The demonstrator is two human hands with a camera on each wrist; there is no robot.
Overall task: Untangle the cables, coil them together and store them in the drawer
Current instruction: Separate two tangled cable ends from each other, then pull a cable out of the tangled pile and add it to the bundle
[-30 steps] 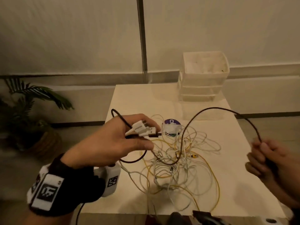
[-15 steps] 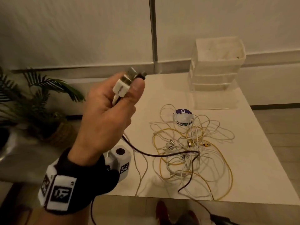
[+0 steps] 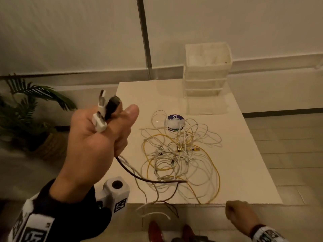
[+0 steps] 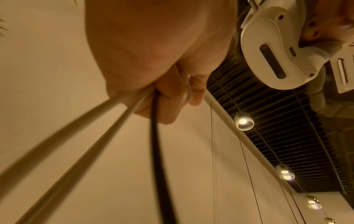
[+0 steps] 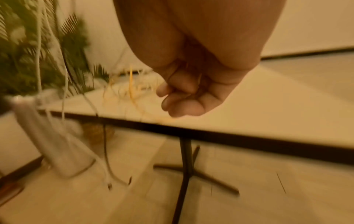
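Note:
My raised left hand [image 3: 108,123] grips the plug ends of two white cables [image 3: 99,117] and one black cable [image 3: 139,178] left of the table [image 3: 244,163]. Their cords run down out of the fist [image 4: 172,94] toward a tangle of white and yellow cables [image 3: 180,154] in the middle of the table. The black cable lies across the tangle's front, and a thin dark strand hangs over the front edge. My right hand [image 3: 236,212] is a curled fist just off the front edge, and I see no cable in it [image 5: 182,97]. A white drawer unit [image 3: 207,70] stands at the back right, drawers closed.
A purple round disc with white tape [image 3: 174,117] lies at the far side of the tangle. A potted plant [image 3: 26,110] stands on the floor to the left. Red shoes [image 3: 154,231] show below the front edge. The table stands on a thin dark pedestal leg [image 5: 184,166].
My left hand rose and turned upright with the plugs. My right hand let go of the black cable, which dropped onto the tangle, and is now low at the front edge.

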